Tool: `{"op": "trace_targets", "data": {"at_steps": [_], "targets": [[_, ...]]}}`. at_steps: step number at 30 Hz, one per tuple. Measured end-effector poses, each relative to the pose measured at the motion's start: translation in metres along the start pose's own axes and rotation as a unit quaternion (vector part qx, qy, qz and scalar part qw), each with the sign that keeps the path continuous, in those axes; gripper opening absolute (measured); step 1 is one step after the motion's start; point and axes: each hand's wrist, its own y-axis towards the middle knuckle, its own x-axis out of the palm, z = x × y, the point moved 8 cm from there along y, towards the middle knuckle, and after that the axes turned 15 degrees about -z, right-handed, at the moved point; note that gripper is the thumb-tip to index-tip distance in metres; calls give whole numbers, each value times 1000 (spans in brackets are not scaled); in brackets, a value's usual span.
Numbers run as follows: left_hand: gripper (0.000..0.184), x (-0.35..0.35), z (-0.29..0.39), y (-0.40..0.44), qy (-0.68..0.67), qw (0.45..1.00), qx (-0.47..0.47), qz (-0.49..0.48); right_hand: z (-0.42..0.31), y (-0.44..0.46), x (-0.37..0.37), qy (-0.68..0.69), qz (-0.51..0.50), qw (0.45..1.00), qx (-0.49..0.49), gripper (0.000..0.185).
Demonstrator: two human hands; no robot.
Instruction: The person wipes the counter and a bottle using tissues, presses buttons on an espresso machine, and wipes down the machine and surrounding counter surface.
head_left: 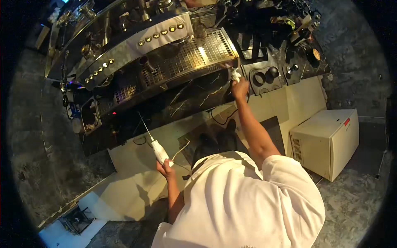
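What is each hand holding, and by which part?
Left hand: white thin-rod tool, by the handle's rear end. Right hand: white cloth, by its near end.

You have a white box right of your right hand, a dark frame well left of your left hand.

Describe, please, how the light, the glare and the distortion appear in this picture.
Head view: wide-lens distortion, with black corners and a bowed dark counter; warm, uneven light; glare on the metal grate; clutter at top right partly lost in darkness; soft shadow left of the left forearm.
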Motion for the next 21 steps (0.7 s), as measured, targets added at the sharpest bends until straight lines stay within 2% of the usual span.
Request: {"op": "trace_targets", "data": {"at_steps": [1, 2, 3, 4, 6, 8, 9, 11, 12, 13, 15, 16, 18, 20, 21], "targets": [[37, -3, 1, -3, 5, 1000, 0, -2, 0, -7, 12, 10, -5, 999, 33, 35], [37, -4, 1, -1, 5, 1000, 3, 2, -4, -12, 34, -43, 98, 992, -65, 31], [36, -7, 0, 0, 0, 1000, 3, 5, -26, -15, 41, 74, -34, 995, 48, 22], [36, -9, -1, 0, -5, 1000, 2, 7, -46, -15, 69, -30, -8, 999, 9, 20], [35, -9, -4, 0, -18, 1000, 0, 14, -73, -39, 136, -60, -45, 995, -61, 24], [35, -6, -4, -1, -23, 1000, -1, 18, -112, -72, 169, 53, -145, 979, -132, 28], [35, -4, -3, -2, -27, 999, -1, 20, -113, -78, 204, -11, -201, 970, -136, 33], [36, -5, 0, -1, -35, 999, 4, 29, -150, -103, 172, 106, -139, 951, -256, 27], [39, -6, 1, -2, -25, 999, 13, 29, -138, -97, 172, 229, -175, 948, -137, 34], [41, -6, 0, -5, -16, 999, 18, 34, -134, -91, 158, 170, -259, 945, -107, 37], [43, -13, -13, -21, -50, 996, -15, 68, -125, -79, 121, 14, -319, 943, -91, 35], [45, -13, -22, -22, -91, 992, -41, 79, -78, -67, 121, 106, -197, 974, -28, 36], [44, -12, -24, -36, -103, 989, -35, 104, -62, -57, 61, 45, -140, 987, 60, 38], [43, -9, -19, -43, -126, 984, -17, 128, -19, -38, 65, -27, -21, 997, -68, 36], [42, -9, -16, -41, -140, 980, -5, 138, -23, -42, 56, -29, 18, 996, -76, 31]]}}
